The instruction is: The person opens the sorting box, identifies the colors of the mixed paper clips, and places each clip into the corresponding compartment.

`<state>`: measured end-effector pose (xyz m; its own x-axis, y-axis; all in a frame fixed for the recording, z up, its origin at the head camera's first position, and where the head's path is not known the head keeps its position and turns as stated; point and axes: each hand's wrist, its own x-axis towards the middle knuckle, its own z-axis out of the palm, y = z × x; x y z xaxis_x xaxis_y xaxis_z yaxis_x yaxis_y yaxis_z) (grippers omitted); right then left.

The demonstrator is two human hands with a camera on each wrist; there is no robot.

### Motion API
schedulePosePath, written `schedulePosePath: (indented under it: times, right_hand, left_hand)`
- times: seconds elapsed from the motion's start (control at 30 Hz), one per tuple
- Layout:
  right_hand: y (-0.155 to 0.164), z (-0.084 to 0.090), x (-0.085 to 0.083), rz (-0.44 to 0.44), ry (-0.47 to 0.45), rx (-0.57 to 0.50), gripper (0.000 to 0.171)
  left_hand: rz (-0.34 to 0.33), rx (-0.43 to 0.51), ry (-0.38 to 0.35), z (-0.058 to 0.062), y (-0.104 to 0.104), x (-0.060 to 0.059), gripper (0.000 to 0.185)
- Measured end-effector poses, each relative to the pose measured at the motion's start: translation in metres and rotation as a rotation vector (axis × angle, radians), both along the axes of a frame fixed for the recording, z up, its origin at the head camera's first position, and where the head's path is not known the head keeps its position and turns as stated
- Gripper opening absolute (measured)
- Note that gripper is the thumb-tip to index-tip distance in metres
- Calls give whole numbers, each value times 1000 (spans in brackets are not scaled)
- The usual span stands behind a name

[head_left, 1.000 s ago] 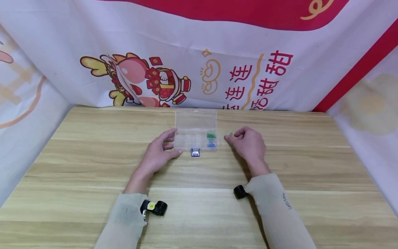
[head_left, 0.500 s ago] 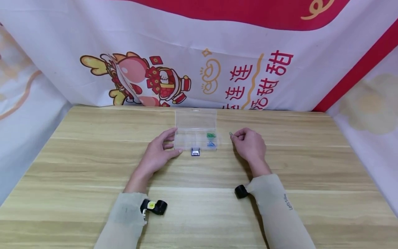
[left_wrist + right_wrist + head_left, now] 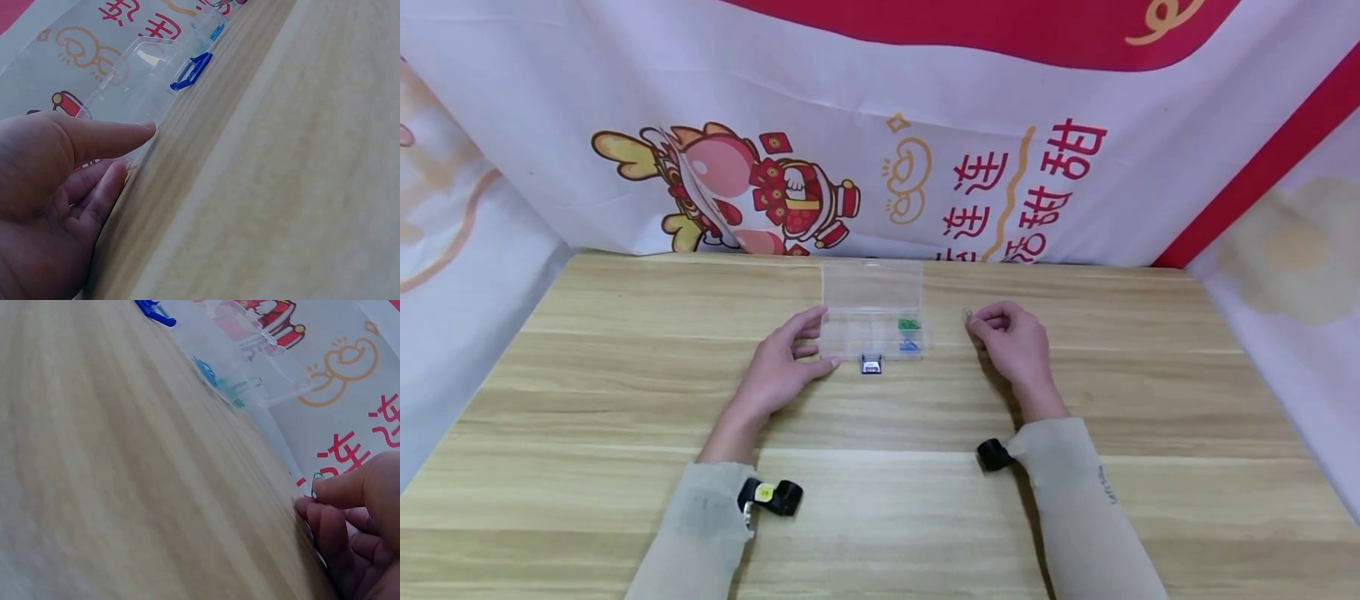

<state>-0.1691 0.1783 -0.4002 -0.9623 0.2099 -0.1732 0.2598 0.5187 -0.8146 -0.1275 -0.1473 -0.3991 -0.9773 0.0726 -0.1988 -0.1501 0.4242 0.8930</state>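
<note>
Pale wood grain runs across the table (image 3: 880, 517) nearest the person, bare between two sleeved forearms that each carry a small black wrist camera. Further out, the left hand (image 3: 778, 371) lies relaxed against the left end of the clear plastic organiser box (image 3: 871, 321), thumb straight along its near wall and fingers lying against the end; the left wrist view shows the thumb touching the transparent edge. That light brace looks adequate, and it should probably stay there so the box does not slide.

To the right, clear of the box, the right hand (image 3: 1015, 342) is closed in a pinch on a small green paper clip (image 3: 967, 314), held between thumb and fingertip and, by the right wrist view, apparently just above the wood. Only a sliver of the clip shows past the thumb, so the hold seems shallow; a firmer pinch would be wise before carrying it anywhere.

The box stands open, its lid raised towards the wall, with a blue latch (image 3: 871, 366) hanging at the front. Green clips (image 3: 909, 325) sit in the far-right compartment and blue clips (image 3: 910, 345) in the one nearer the person. If the held clip belongs with its colour, it should be lowered well inside the farther cell before the fingers part.

Behind everything hangs a printed banner (image 3: 880, 150) with a cartoon figure and red characters.
</note>
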Motion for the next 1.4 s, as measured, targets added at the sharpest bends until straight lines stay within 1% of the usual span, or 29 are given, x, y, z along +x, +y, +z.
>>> schedulePosePath:
  times: [0.07,0.13,0.33,0.6,0.87,0.97,1.17,1.4]
  right_hand:
    - [1,0,-1,-13,-21,-69,21]
    - [2,-1,-1,-22,-26,-113,21]
    - [2,-3,-3,-47,-13,-177,20]
    - [0,-5,-3,-71,1,-196,20]
    - [-1,-3,-4,-77,-4,-224,19]
    - [-1,-2,-5,-87,-2,-231,18]
    - [-1,-1,-4,-118,0,-239,17]
    - [0,-1,-2,-127,-1,-246,16]
  left_hand:
    - [0,2,0,0,0,0,78]
    - [1,3,-2,0,0,0,77]
    - [-1,5,1,-2,0,-2,77]
    - [-4,7,-2,-1,-1,-1,77]
    - [-10,14,11,-2,-7,-4,78]
    - [-5,11,10,0,-6,-4,77]
    - [-26,4,28,1,-1,-7,76]
    - [-24,30,24,0,0,-9,76]
